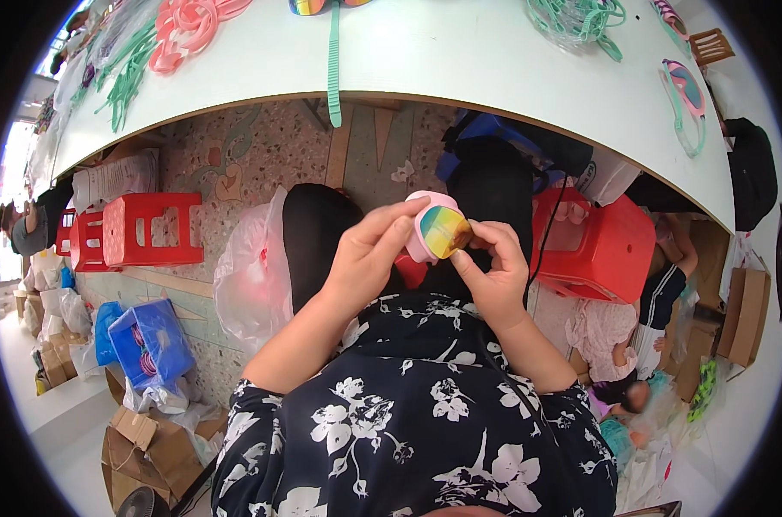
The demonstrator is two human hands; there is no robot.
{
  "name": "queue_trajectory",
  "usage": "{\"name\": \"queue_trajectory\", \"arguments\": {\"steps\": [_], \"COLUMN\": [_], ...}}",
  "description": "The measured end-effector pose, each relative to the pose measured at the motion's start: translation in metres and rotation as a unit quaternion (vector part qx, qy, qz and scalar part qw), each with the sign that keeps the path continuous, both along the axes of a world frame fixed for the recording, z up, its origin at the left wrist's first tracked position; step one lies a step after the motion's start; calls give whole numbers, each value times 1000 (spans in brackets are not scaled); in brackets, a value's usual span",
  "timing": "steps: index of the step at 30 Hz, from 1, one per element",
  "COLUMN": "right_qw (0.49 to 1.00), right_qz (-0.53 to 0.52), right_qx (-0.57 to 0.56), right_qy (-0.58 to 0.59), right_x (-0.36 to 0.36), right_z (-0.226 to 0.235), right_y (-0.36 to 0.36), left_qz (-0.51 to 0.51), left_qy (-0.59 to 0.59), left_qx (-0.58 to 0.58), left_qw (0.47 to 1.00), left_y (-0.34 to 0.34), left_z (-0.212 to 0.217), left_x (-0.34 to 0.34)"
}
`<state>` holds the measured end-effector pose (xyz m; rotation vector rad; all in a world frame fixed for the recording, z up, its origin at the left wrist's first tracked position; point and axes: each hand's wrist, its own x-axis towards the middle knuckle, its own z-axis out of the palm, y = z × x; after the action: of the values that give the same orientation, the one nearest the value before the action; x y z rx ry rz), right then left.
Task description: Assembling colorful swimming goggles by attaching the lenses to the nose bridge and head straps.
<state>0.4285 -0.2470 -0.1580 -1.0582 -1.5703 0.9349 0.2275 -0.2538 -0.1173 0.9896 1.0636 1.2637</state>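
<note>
Above my lap, both hands hold a pair of swim goggles [443,231] with a pink frame and a rainbow mirrored lens. My left hand [363,257] pinches the pink frame at its left side between thumb and forefinger. On the other side, the thumb and fingers of my right hand [499,269] close on the lens edge, partly covering it. Ahead, another mirrored pair [322,6] lies at the top edge of the view, and a teal strap [334,73] hangs over the table's near edge.
The white table [253,60] curves across the front, with pink straps [187,34], green straps [131,73], bagged teal straps [580,24] and more goggles [685,90]. Red stools [154,228] [611,254] stand either side. A blue crate [154,340] and cardboard box [150,452] sit left; people [636,362] are at right.
</note>
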Motion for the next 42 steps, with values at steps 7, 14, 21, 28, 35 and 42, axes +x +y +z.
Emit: {"name": "queue_trajectory", "arguments": {"steps": [7, 14, 21, 28, 35, 42], "right_qw": [999, 998, 999, 994, 993, 987], "right_qz": [18, 45, 44, 91, 109, 131], "right_qx": [24, 29, -7, -45, -46, -90], "right_qy": [-23, -15, 6, 43, 10, 17], "right_x": [1, -2, -7, -5, -1, -3], "right_z": [1, -3, 7, -7, -7, 4], "right_y": [0, -2, -1, -2, -3, -5], "left_qz": [-33, -129, -132, -117, -141, -193], "left_qy": [-79, -59, -74, -11, 210, 184], "left_qx": [-57, -120, -87, -105, -18, -22], "left_qw": [995, 983, 985, 987, 967, 964], "left_y": [-13, -5, -4, -10, -1, 6], "left_z": [-14, -1, -1, 6, 16, 11], "left_x": [-5, -22, -30, -25, -22, -32]}}
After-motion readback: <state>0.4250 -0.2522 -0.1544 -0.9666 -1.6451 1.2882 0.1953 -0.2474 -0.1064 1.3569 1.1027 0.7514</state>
